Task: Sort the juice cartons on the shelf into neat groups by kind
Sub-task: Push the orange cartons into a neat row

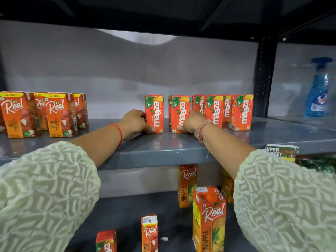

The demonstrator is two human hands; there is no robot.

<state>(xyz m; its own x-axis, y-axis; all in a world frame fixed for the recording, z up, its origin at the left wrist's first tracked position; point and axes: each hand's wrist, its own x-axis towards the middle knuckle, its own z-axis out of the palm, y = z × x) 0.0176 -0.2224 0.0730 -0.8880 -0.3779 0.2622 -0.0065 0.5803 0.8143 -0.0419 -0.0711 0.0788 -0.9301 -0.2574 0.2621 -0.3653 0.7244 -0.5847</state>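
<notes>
On the grey shelf (163,151), several orange Maaza cartons stand upright at centre right. My left hand (135,123) grips the leftmost Maaza carton (155,113) from its left side. My right hand (192,122) is closed on the Maaza carton beside it (180,110), at its lower right. More Maaza cartons (241,111) stand in a cluster to the right. Several Real litchi cartons (60,115) form a group at the far left of the same shelf.
A blue spray bottle (317,90) stands in the bay at the right, past a dark upright post (263,77). On the lower shelf stand Real pineapple cartons (209,219), a small Real litchi carton (150,233) and a Maaza carton (106,240). A shelf deck hangs close overhead.
</notes>
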